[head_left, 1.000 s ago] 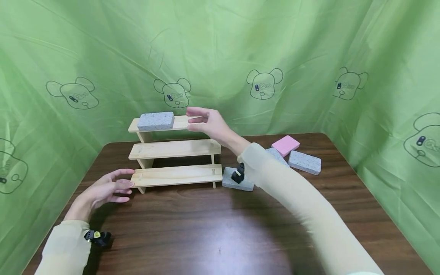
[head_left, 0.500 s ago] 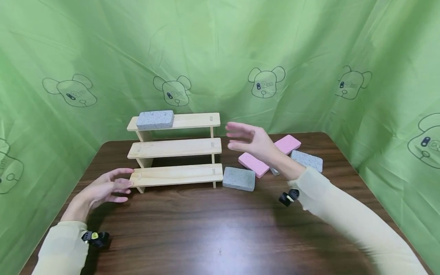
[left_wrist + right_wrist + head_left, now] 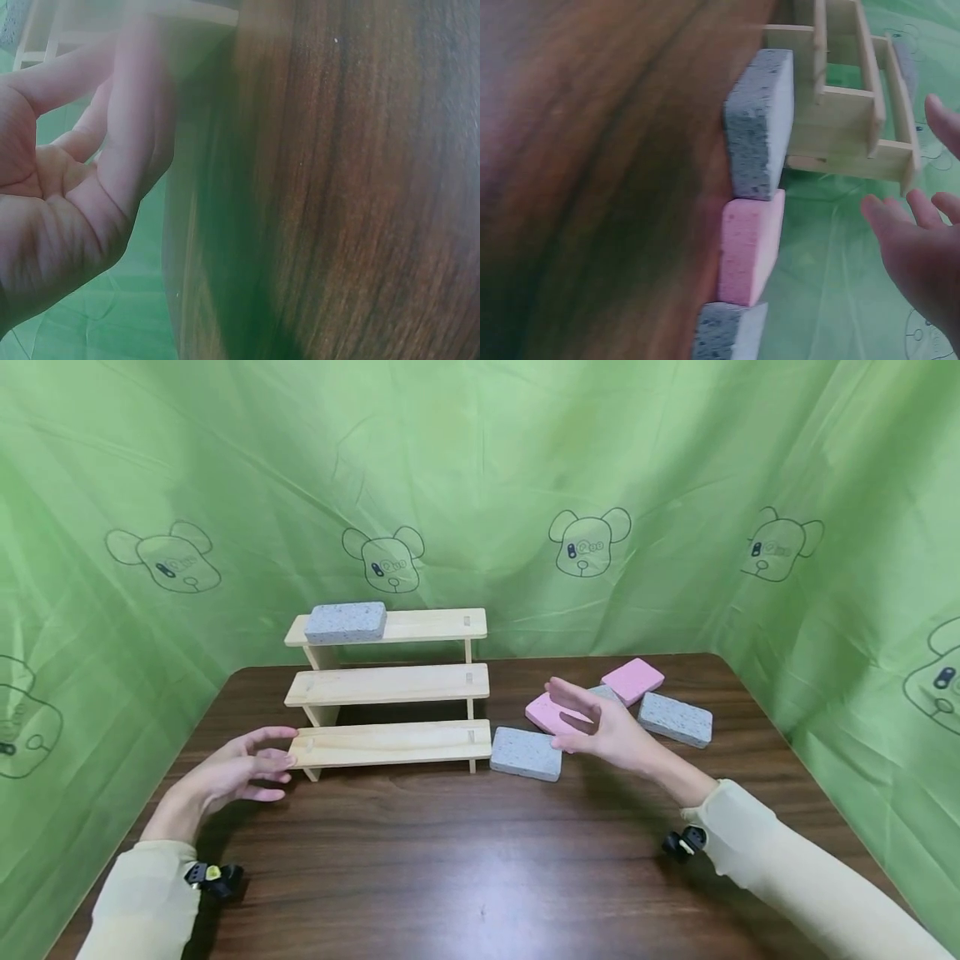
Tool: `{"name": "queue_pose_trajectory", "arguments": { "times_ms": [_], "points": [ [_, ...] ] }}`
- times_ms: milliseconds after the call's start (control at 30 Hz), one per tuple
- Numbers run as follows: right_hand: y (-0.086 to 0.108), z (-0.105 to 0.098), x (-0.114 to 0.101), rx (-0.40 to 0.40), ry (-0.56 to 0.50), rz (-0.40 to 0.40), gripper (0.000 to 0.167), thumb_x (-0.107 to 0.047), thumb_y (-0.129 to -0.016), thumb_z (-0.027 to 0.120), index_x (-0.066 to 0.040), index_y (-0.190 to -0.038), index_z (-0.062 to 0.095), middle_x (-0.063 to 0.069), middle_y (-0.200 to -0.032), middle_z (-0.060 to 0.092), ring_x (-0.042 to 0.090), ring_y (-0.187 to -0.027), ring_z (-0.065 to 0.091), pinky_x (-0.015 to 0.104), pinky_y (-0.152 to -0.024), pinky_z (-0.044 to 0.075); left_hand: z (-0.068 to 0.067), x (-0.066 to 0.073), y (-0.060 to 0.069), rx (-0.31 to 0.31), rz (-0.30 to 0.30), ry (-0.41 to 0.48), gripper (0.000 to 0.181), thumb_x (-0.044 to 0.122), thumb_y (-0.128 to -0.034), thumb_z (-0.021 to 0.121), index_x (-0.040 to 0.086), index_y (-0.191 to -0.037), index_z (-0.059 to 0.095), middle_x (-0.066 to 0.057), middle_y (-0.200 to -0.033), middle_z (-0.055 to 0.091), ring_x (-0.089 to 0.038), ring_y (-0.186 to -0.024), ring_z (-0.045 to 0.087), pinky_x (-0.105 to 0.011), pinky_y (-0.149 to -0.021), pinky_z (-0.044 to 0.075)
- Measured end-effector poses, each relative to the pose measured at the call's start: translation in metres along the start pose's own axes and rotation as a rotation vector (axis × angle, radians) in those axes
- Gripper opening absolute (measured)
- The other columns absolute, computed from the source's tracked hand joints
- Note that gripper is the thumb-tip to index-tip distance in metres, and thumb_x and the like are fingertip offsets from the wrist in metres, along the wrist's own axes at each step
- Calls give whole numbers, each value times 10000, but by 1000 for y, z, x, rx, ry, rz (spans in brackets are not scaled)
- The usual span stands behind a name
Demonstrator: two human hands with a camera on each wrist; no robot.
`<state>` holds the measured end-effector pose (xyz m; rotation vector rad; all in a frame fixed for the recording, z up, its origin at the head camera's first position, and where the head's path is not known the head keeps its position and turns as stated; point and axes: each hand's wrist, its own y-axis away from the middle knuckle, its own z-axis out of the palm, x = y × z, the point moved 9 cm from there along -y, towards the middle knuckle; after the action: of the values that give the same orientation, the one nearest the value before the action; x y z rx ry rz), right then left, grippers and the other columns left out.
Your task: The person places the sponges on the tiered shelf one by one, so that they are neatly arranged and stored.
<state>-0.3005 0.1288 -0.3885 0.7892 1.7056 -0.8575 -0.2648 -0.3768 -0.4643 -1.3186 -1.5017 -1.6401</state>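
Note:
My left hand grips the left end of the bottom shelf of a three-tier wooden display rack, its thumb and fingers at the edges of the board. On the rack's top tier, at the left, lies a blue-grey speckled sponge. My right hand hovers over the loose sponges to the right of the rack, thumb and fingers spread and holding nothing. Below its fingertips are a grey sponge and a pink sponge, partly hidden by the hand. The right wrist view shows the porous sides of the grey sponge.
Behind them lie another grey sponge, partly covered by the hand, a pink sponge and a blue-grey sponge. All rest on a dark wooden table. A green printed curtain encloses the back and sides.
My right hand has moved from beside the top tier rightward and down to above the sponges, staying empty. My left hand keeps its place at the bottom shelf's end.

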Motion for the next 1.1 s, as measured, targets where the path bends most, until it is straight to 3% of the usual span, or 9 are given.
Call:
{"name": "queue_pose_trajectory", "arguments": {
  "times_ms": [267, 467, 567, 800, 1100],
  "points": [
    [7, 11, 21, -80, 56, 16, 982, -43, -828, 841, -41, -1599, 234, 174, -1636, 265, 346, -1481, 284, 436, -1149, 311, 3, -2, -1, -3, -4, 21, 479, 96, -1002, 648, 232, -1405, 428, -85, -1112, 589, -233, -946, 640, -442, -793, 614],
    [7, 18, 33, -129, 15, 10, 1018, 16, -825, 823, 16, -1596, 159, 208, -1650, 188, 412, -1480, 229, 510, -1147, 261, 3, -3, -1, -2, -7, 20, 490, 101, -1005, 642, 218, -1424, 418, -97, -1135, 581, -238, -960, 636, -446, -805, 611],
    [7, 21, 38, -147, 6, 7, 1020, 33, -820, 820, 29, -1593, 154, 226, -1644, 192, 402, -1484, 229, 530, -1158, 236, 3, -3, -1, 1, -10, 14, 506, 103, -1004, 644, 202, -1439, 404, -104, -1147, 575, -243, -971, 633, -450, -817, 608],
    [5, 24, 45, -164, 112, 0, 985, -47, -823, 841, 46, -1576, 213, 226, -1621, 257, 324, -1487, 271, 501, -1177, 253, 1, -5, -1, 5, -8, 21, 505, 104, -1001, 648, 202, -1435, 410, -114, -1154, 568, -239, -964, 630, -454, -820, 607],
    [4, 27, 48, -209, 174, -56, 959, 21, -811, 830, 100, -1550, 224, 263, -1597, 279, 450, -1449, 281, 535, -1152, 286, 0, -2, 1, 0, -3, 33, 489, 108, -1002, 646, 211, -1424, 420, -100, -1131, 581, -236, -962, 631, -460, -820, 606]
  ]
}}
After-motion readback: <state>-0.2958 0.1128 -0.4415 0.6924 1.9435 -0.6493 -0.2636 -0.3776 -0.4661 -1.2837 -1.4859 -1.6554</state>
